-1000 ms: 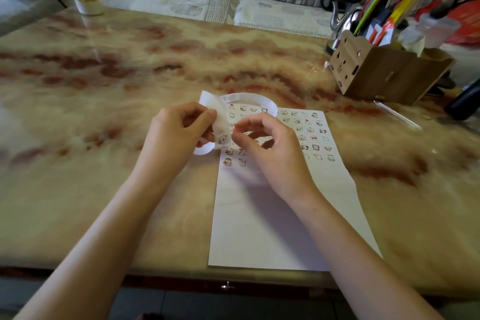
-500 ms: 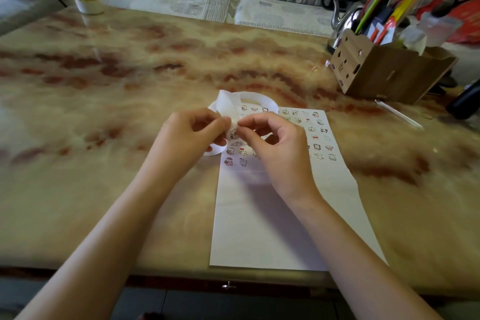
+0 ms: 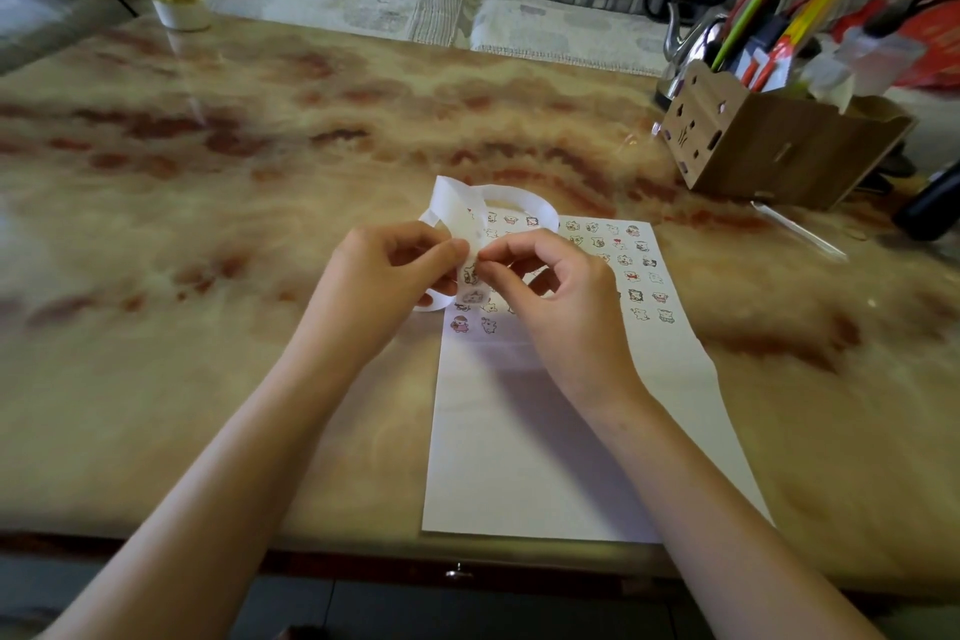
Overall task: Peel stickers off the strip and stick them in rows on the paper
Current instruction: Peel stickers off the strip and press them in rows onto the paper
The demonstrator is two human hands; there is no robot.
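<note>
Holding strip (image 3: 457, 208) pinched in left hand (image 3: 384, 270) over paper's (image 3: 545, 431) far-left corner, long axis near-far; pinching its right edge with right hand (image 3: 561, 296), fingertips meeting left thumb across strip.

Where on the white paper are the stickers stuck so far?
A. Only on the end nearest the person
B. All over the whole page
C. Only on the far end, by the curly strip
C: the stickers sit in rows on the far end of the paper, next to the strip, and the near end is bare white.
</note>
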